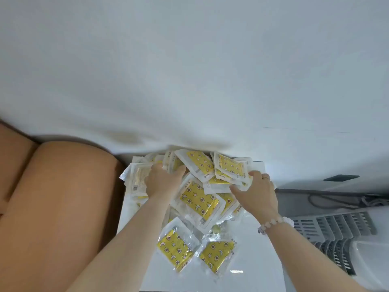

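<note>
We are reaching both arms into a loose pile of packets, each one a yellow, star-and-moon printed pad sealed in a clear sleeve. They are lying heaped and overlapping on the white bench, most of them crowding the far end against the white wall, with two lying flatter at the near edge of the heap.

Our left grip is resting on the far left of the pile, back of the hand up. Its fingers are bending down among the sleeves and are hidden there, while the thumb is lying across a packet toward the middle. We cannot tell whether this grip has actually closed on a packet.

Our right grip is working at the far right of the pile. Its fingers are curling over the right edge of the far packets, a small overlapping bunch, and the thumb is pressing in from the near side, so the bunch is sitting pinched between thumb and fingers. A ring is showing on one finger and a pale beaded bracelet is sitting on the wrist.

A brown sofa cushion is standing just beside the bench on the left. A grey slatted crate is lying to the right, with a dark cable running behind it.
</note>
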Available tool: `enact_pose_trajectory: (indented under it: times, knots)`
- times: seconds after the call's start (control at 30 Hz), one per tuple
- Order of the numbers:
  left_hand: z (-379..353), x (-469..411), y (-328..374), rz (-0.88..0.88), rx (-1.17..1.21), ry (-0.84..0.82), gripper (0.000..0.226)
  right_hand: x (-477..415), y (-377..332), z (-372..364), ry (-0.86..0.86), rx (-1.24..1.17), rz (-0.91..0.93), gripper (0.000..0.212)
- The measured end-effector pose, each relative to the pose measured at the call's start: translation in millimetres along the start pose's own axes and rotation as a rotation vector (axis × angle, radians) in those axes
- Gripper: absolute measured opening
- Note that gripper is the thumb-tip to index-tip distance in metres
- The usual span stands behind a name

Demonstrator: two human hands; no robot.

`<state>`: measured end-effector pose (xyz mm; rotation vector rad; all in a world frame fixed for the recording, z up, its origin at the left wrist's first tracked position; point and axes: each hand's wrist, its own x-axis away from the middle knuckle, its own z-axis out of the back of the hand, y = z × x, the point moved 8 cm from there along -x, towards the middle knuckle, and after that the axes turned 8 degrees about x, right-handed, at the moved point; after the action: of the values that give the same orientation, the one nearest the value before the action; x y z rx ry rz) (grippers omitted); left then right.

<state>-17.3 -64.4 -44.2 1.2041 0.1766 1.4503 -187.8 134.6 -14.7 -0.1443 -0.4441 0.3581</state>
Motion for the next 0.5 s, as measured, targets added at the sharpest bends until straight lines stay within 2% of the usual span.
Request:
enact_pose_trajectory:
  times: [0.13,0.23,0.4,0.5]
  knots:
    - [-26.9,-14.8,6.0,0.002,-0.009,0.021,0.066,-21.7,-11.4,-15.3,-0.001,-0.024,0.044,0.071]
    - [-46.2,-16.7,11.5,-0.022,-0.005,0.005,0.067,-32.5,-16.6,-21.3,0.005,0.106,0.073,0.074]
    - [-51.4,-18.5,5.3,0.048,-0.018,0.073,0.071,-37.6,-23.9,-19.7,-0.06,0.064,0.121,0.059]
    - [-43.0,-10.4,12.6,-0.006,-0.065,0.189,0.075,-37.7,-34.6,-18.5,-0.048,0.251,0.212,0.035]
